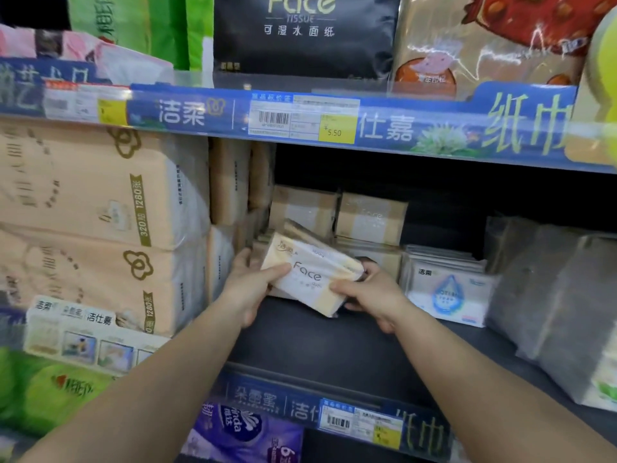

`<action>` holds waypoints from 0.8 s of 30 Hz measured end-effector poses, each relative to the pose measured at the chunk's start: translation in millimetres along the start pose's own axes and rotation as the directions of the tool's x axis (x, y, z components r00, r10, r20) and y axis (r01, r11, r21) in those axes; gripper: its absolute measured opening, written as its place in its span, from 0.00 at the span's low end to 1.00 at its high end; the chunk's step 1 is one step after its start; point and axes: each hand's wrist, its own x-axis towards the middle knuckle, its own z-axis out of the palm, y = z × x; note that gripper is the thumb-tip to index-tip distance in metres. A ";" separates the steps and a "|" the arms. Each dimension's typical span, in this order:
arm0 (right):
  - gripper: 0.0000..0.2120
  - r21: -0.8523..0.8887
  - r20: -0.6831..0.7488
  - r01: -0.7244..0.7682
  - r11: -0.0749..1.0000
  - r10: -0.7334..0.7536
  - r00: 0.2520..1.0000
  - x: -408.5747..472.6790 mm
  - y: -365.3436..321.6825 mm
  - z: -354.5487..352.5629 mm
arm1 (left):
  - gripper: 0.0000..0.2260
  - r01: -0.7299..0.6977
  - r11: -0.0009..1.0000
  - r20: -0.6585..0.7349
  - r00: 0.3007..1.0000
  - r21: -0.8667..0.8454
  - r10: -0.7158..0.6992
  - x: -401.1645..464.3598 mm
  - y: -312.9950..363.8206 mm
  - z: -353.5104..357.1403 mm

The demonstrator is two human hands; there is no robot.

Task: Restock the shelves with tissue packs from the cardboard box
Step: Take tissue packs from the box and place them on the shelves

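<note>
both hands, l [248, 289] & r [370, 295], grip tissue pack [312, 274], prob above shelf [334, 345].

white-yellow "Face" tissue pk [312, 274], tilted, above mid shelf [334, 342]

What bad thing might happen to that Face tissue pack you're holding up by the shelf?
The Face tissue pack is tilted, and the left hand and right hand pinch only its ends, so it might slip onto the shelf. Pushed in crooked, it might knock the stacked packs behind it.
</note>
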 end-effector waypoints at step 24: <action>0.24 -0.149 -0.108 -0.025 0.989 0.009 0.994 23.0 28.6 88.7 | 0.18 -0.022 0.721 -0.153 0.972 0.693 0.177 20.8 -23.2 -28.0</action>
